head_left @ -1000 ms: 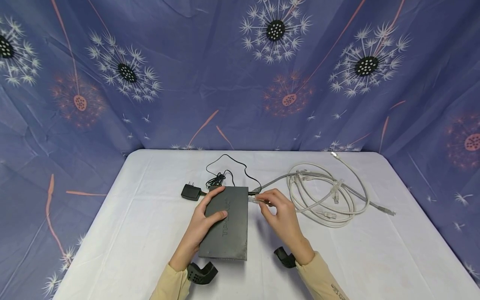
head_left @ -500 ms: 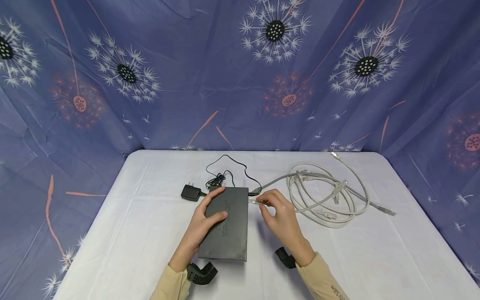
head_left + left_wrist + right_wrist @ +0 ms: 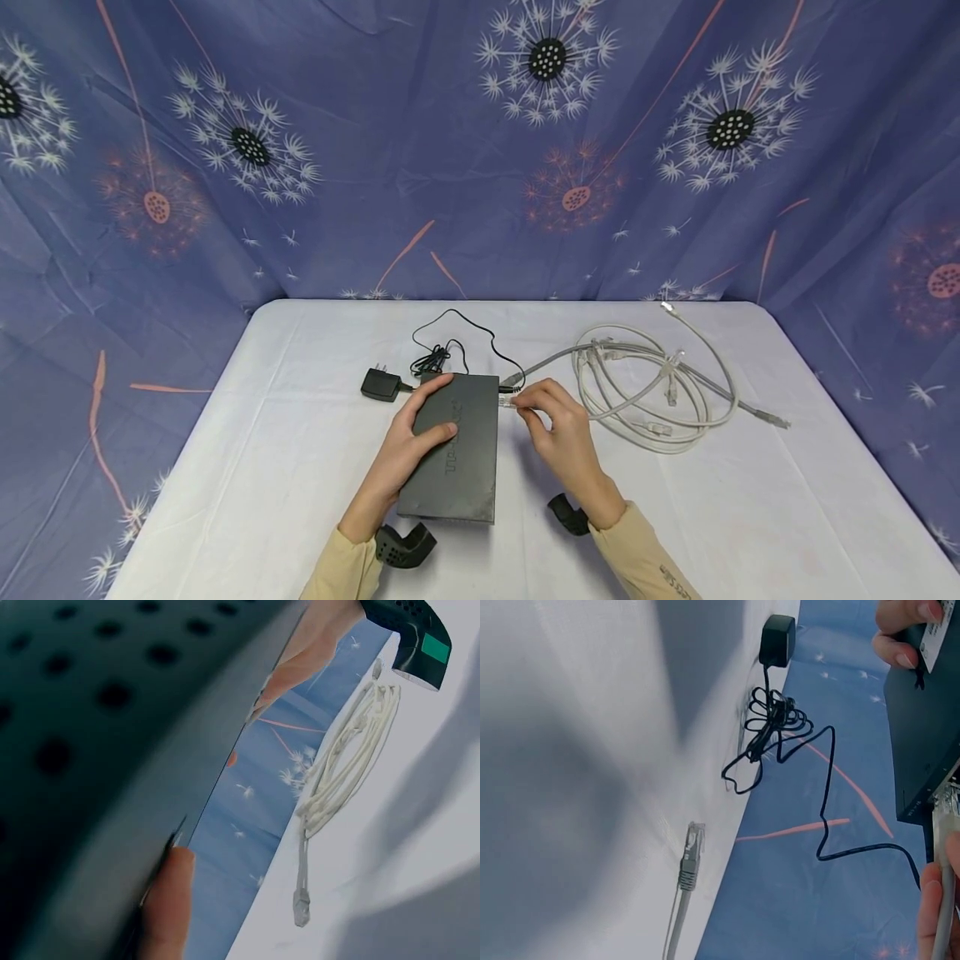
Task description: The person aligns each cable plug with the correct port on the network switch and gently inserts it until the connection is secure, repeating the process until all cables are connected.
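Note:
My left hand (image 3: pixel 416 442) grips a dark grey network switch (image 3: pixel 468 467) by its left side, thumb on top. In the right wrist view its fingers (image 3: pixel 907 656) show on the labelled underside. My right hand (image 3: pixel 566 433) pinches a grey Ethernet cable (image 3: pixel 946 911) just behind its clear plug (image 3: pixel 506 402). That plug is right at the port edge of the switch, its tip overlapped by the casing in the right wrist view. Beside it, a black power plug (image 3: pixel 508 389) sits at the same edge. The left wrist view is mostly filled by the switch and a wrist mount.
A coil of pale network cables (image 3: pixel 652 450) lies to the right, with a loose grey plug (image 3: pixel 772 419) beyond it. Another grey plug (image 3: pixel 691 859) lies behind the switch. The black power adapter (image 3: pixel 381 385) and its bundled cord (image 3: pixel 431 360) lie at the left on the white table (image 3: pixel 247 467).
The switch has shifted very slightly right, and less of the clear plug shows between it and my right fingers. A cable end by the coil has swung slightly left.

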The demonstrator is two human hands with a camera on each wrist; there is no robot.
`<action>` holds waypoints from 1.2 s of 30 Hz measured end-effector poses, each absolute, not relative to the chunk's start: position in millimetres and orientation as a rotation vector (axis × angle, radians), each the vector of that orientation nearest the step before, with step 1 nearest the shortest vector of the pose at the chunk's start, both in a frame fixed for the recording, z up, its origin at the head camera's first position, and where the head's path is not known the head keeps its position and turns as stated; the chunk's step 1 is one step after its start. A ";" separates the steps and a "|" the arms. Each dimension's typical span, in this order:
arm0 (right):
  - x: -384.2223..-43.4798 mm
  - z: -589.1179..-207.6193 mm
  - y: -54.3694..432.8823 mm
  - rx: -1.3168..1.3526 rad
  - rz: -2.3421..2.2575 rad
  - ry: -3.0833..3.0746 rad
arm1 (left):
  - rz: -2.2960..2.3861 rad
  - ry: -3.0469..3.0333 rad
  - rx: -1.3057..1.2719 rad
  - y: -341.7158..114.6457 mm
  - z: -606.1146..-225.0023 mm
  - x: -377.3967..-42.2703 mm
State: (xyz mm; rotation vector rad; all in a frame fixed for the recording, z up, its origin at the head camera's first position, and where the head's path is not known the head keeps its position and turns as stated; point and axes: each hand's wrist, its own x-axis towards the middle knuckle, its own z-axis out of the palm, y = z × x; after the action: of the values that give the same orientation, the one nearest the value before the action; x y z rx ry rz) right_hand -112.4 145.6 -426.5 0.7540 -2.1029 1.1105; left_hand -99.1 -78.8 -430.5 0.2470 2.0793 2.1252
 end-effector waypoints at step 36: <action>-121.5 -427.8 138.6 0.774 1.162 -2.017 | 2.108 2.132 0.247 -80.5 -424.5 -102.8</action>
State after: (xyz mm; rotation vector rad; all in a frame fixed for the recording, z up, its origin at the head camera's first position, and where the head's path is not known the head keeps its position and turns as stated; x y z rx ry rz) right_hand -121.5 138.6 -427.8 0.7740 -2.0172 1.1622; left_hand -102.8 -80.5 -424.5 0.2467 2.1318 2.1083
